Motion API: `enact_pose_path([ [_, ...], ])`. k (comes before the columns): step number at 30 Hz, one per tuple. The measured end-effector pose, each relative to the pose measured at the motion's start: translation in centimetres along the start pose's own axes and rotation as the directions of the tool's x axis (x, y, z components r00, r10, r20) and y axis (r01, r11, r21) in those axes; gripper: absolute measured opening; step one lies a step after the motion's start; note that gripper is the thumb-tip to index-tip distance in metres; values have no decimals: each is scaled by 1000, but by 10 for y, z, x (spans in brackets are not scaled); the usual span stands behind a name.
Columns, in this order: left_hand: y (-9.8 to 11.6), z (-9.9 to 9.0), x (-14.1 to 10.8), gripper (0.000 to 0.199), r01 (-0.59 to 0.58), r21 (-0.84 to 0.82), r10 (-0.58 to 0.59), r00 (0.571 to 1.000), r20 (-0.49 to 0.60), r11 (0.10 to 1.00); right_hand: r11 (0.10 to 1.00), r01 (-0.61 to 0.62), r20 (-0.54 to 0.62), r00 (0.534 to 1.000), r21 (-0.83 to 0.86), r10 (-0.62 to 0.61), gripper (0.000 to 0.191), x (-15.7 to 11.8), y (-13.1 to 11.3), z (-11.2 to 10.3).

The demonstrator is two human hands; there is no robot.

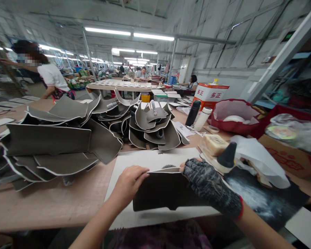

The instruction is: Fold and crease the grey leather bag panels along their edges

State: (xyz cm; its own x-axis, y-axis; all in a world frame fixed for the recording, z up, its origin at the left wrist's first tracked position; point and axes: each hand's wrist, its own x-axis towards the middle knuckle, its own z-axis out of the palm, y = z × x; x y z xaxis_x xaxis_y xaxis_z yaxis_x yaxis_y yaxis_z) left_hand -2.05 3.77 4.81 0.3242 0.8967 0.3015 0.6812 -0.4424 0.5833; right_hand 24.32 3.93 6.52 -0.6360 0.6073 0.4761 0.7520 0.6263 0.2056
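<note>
Both hands (131, 180) (206, 181); dark panel (162, 190) in grip

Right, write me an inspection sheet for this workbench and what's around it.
Surface: brown bench with a white sheet laid in front of the person.
Job's things: one dark panel held above the white sheet; white-edged grey-brown panels piled behind and to the left.
Clutter: black bottle, white bottle, red bag, yellowish block and black cone, all on the right.
Hands: left hand bare, right hand in a grey fingerless glove; both grip the panel's upper edge.
Cables: none made out with certainty.
Surroundings: lit tube lights; a co-worker at left.
</note>
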Motion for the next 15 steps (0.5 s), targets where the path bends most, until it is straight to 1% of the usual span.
enact_pose_path([
  [3,2,-1,-4,21,35,-115,-33,999,20,993,998,-44,-18,999,-47,44,23,3,-2,1],
  [6,3,-3,-7,20,88,-178,-81,996,47,980,995,-64,-3,998,-72,64,23,4,-7,2],
  [8,4,-5,-9,20,118,-154,-108,991,75,981,995,-81,22,996,-53,82,23,4,-9,2],
  [10,8,-6,-8,21,121,-73,-113,988,105,990,997,-77,45,996,-18,78,23,3,-11,1],
  [12,17,-6,-6,22,93,-11,-91,985,147,996,999,-29,33,999,24,29,23,3,-14,0],
  [15,33,-4,0,24,52,-40,-42,971,236,998,998,38,10,999,54,-39,25,6,-20,-5],
])
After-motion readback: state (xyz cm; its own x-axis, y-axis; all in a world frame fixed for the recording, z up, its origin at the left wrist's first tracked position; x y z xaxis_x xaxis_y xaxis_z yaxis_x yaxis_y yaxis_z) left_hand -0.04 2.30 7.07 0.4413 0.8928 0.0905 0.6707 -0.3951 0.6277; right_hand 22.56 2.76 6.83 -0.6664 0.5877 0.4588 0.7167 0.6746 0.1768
